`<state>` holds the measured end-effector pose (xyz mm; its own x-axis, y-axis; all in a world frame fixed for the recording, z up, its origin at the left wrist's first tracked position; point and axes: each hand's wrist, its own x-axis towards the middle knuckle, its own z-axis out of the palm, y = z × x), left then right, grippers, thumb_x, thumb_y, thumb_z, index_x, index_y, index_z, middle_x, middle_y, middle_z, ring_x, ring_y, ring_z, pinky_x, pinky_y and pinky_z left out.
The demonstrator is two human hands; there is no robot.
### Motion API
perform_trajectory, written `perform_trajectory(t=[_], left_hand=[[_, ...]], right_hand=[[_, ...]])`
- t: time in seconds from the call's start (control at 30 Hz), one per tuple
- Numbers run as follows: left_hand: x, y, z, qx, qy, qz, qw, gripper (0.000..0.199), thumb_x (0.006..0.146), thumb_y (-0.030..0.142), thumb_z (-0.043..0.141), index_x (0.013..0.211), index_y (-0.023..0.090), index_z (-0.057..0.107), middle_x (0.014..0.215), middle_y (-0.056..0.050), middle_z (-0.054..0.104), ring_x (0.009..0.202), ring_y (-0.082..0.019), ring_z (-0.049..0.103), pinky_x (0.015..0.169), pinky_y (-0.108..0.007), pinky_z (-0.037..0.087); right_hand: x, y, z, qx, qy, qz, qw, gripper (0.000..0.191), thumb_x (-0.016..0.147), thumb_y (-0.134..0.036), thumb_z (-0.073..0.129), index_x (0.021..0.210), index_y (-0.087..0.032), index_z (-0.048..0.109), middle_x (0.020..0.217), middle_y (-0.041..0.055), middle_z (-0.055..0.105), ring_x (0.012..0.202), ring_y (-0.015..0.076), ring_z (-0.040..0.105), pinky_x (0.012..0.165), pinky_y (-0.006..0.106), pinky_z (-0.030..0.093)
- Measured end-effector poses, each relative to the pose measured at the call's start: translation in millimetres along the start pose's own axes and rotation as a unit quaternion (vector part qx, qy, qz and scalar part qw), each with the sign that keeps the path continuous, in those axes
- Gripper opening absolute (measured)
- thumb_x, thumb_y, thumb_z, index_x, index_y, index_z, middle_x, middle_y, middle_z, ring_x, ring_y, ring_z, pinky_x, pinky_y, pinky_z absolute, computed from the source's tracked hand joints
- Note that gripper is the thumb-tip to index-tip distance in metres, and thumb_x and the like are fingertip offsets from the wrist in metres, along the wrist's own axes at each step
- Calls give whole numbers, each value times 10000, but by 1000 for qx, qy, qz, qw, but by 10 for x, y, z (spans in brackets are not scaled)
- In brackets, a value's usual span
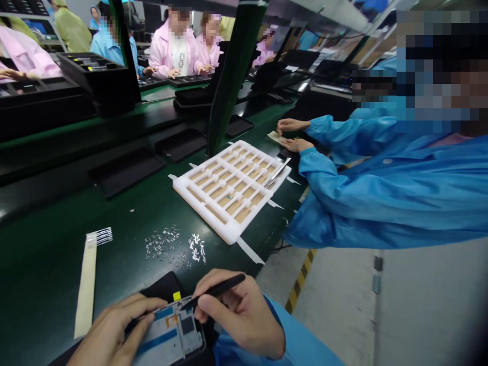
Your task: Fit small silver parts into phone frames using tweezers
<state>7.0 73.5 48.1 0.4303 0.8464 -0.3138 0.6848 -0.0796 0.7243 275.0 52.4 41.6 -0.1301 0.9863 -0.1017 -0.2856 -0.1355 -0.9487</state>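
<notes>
My left hand (114,325) is closed on the edge of a phone frame (192,343), a flat grey metal part with blue strips and a yellow tab at its top. In my right hand (247,315) are black tweezers (224,286), their tip at the frame's upper part. Whether the tip grips anything is too small to tell. A black pad (166,285) lies under the frame. Just beyond my hands, many tiny silvery parts (165,248) are scattered in two patches on the green bench (125,218).
A pale strip (87,290) with thin white pieces lies at left. Ahead sits a white foam tray (232,236) with several compartments, and tweezers on it. At right a co-worker in a blue sleeve (343,178) works. Black trays (127,170) and a green post (232,76) stand beyond.
</notes>
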Motion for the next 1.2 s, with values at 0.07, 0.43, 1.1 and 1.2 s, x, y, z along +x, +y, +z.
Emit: perform_trajectory(t=[0.07, 0.43, 1.1, 1.2], left_hand=[[53, 47, 0, -30, -27, -15, 999, 428, 1045, 544, 473, 1263, 378, 801, 1193, -33, 821, 1100, -232, 788, 920, -283, 644], [45, -9, 77, -21, -53, -32, 998, 491, 1047, 575, 405, 1300, 354, 764, 1259, -34, 781, 1157, -206, 751, 975, -286, 604], [27, -198, 296, 53, 101, 8, 993, 274, 983, 576, 647, 1064, 376, 816, 1025, 43, 828, 904, -136, 813, 740, -123, 600], [26, -170, 305, 62, 116, 12, 991, 278, 977, 582, 648, 1040, 372, 818, 1009, 49, 830, 867, -128, 813, 620, -97, 567]], right_hand=[[18, 64, 102, -36, -25, 9, 999, 193, 949, -365, 809, 917, -175, 825, 811, 53, 748, 661, 192, 763, 644, 309, 659], [61, 235, 178, -160, -21, -4, 987, 173, 911, -304, 770, 927, -142, 829, 808, 83, 783, 642, 191, 765, 595, 258, 615], [35, 204, 218, -214, 19, -147, 966, 102, 899, -166, 738, 926, -128, 829, 821, 106, 805, 652, 194, 779, 620, 252, 615], [24, 210, 203, -220, 26, -199, 955, 121, 883, -112, 745, 966, -136, 830, 865, 110, 823, 751, 209, 808, 709, 260, 633]])
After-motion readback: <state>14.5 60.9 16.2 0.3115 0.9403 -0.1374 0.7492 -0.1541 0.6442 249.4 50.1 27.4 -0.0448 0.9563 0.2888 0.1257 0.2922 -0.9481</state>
